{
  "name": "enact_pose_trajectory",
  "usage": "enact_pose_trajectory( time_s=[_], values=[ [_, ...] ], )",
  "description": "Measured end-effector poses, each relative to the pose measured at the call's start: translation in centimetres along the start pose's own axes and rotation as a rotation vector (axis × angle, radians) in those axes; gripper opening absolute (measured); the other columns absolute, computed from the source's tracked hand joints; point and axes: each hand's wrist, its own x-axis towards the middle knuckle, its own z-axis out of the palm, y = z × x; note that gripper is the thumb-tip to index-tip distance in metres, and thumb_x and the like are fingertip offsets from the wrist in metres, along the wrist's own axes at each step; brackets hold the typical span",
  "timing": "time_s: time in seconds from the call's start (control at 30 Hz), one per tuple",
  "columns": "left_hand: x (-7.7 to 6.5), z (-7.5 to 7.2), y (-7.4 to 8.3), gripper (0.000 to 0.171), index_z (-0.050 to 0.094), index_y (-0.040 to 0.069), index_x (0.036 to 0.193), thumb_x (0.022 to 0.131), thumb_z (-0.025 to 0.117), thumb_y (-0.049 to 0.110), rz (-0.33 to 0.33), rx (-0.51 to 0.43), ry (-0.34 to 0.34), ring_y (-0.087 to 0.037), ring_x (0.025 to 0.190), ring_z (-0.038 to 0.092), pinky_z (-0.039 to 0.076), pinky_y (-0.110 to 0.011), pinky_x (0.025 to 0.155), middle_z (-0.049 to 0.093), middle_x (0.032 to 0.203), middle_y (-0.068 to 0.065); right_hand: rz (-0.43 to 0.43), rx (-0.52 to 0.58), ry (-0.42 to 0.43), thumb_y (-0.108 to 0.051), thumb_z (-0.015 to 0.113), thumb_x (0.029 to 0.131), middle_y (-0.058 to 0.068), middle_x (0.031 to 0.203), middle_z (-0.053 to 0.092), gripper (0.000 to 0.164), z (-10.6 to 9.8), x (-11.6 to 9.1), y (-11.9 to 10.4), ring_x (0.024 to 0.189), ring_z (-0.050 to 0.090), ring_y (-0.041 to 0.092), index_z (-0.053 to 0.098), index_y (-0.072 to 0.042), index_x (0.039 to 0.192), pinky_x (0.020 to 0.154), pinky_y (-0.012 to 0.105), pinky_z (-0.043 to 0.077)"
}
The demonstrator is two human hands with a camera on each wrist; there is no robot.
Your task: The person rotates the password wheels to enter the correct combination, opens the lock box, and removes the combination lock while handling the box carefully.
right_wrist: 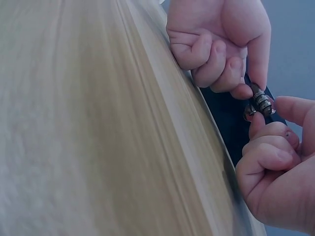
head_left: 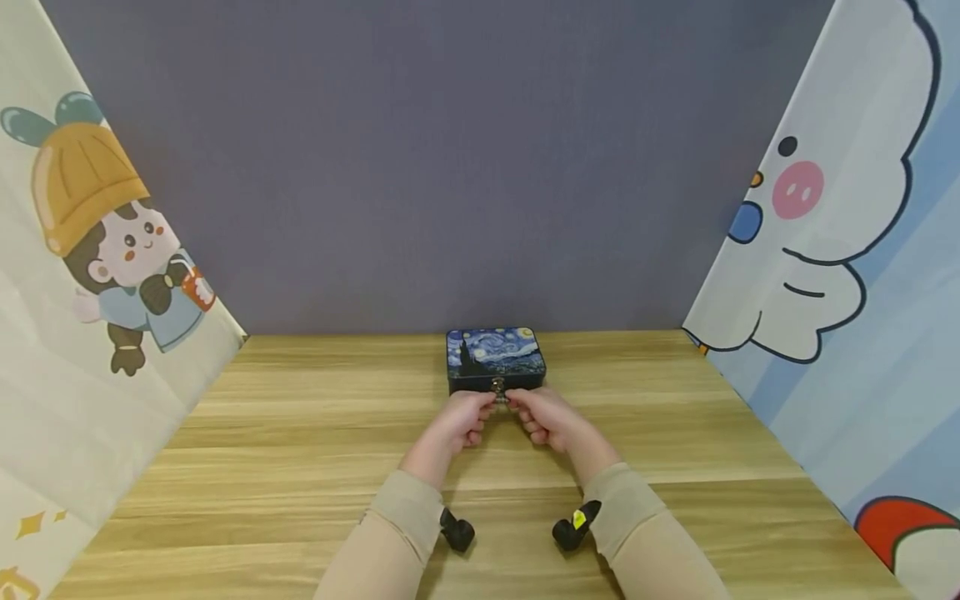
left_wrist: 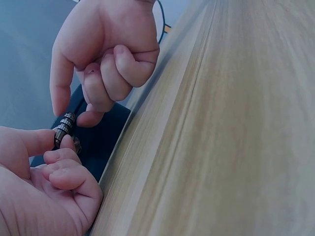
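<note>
A small box (head_left: 495,354) with a swirling blue night-sky painting on its lid sits lid down at the table's far side. On its front, below a metal clasp (head_left: 498,384), is a small combination padlock (right_wrist: 262,102) with ridged number dials. My left hand (head_left: 463,417) pinches one end of the padlock between thumb and index finger, its other fingers curled in. My right hand (head_left: 551,417) has thumb and index fingertip around the opposite end; whether both tips touch it is hard to tell. The dials' digits are too small to read.
The box stands on a wood-grain table (head_left: 300,467), close to a grey back panel (head_left: 450,167). Cartoon-printed curtains flank it, a cream one (head_left: 45,333) at left and a blue-and-white one (head_left: 900,350) at right. Black wrist cameras (head_left: 457,531) sit by both sleeves.
</note>
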Motion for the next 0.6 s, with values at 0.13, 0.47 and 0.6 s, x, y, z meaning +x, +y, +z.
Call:
enact_pose_trajectory(
  time_s=[0.13,0.47,0.6],
  values=[
    [0.09,0.02,-0.03,0.026,0.061,-0.003,0.097,0.105,0.053,0.022,0.000,0.001,0.003,-0.008,0.046,0.021,0.023,-0.023,0.043,0.032,0.060,0.005,0.001,0.006,-0.008,-0.031,0.062,0.098,-0.007,0.055,0.031,0.029,0.14,-0.02,-0.09,0.044,0.023,0.007,0.056,-0.005,0.088,0.039,0.022,0.020],
    [-0.20,0.09,-0.03,0.027,0.060,-0.003,0.097,0.105,0.053,0.022,-0.013,-0.006,-0.003,-0.009,0.046,0.020,0.022,-0.024,0.043,0.031,0.059,0.005,0.009,0.029,-0.018,-0.025,0.062,0.095,-0.006,0.055,0.030,0.025,0.26,0.06,0.07,0.043,0.022,0.007,0.053,-0.009,0.079,0.039,0.022,0.019],
    [-0.25,0.17,0.00,0.027,0.061,-0.002,0.096,0.104,0.054,0.023,-0.002,-0.011,0.000,-0.008,0.046,0.021,0.022,-0.023,0.043,0.032,0.059,0.006,-0.007,0.030,-0.019,-0.026,0.062,0.095,-0.006,0.054,0.030,0.025,0.30,0.00,0.03,0.043,0.022,0.007,0.054,-0.008,0.079,0.039,0.022,0.019]
  ],
)
